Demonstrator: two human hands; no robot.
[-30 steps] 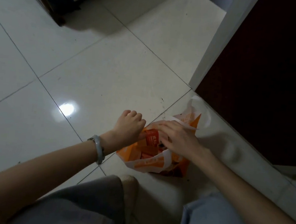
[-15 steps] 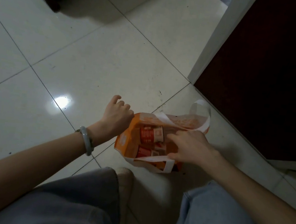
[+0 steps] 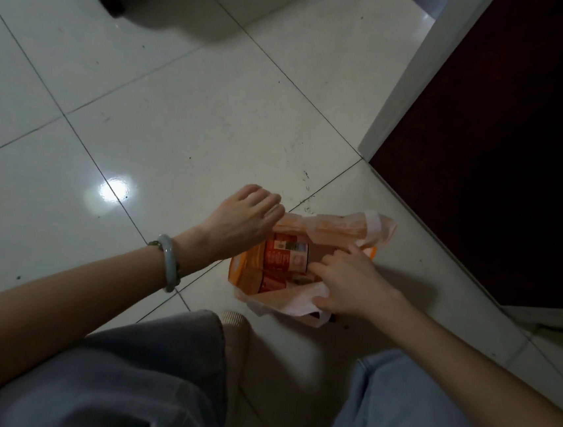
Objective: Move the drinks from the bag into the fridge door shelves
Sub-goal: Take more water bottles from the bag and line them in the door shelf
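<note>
An orange and white plastic bag (image 3: 245, 268) stands open on the tiled floor in front of my knees. Inside lie red drink cartons; one (image 3: 285, 256) shows its label, and a second (image 3: 271, 285) sits lower, partly covered by the bag. My left hand (image 3: 243, 221) curls its fingers over the bag's far left rim and holds it open. My right hand (image 3: 347, 283) lies on the near right rim with spread fingers, its index fingertip at the upper carton. A dark red door (image 3: 503, 148) with a white edge (image 3: 405, 87) rises right of the bag.
Glossy white floor tiles (image 3: 145, 114) stretch to the left and beyond the bag. A dark furniture foot (image 3: 115, 1) stands at the top left. My knees in jeans (image 3: 140, 378) fill the lower frame, and a shoe tip (image 3: 235, 326) points at the bag.
The bag's mouth has been spread wider, showing the cartons. My left hand pulled the rim to the left. My right hand moved from above the top carton to the near right rim.
</note>
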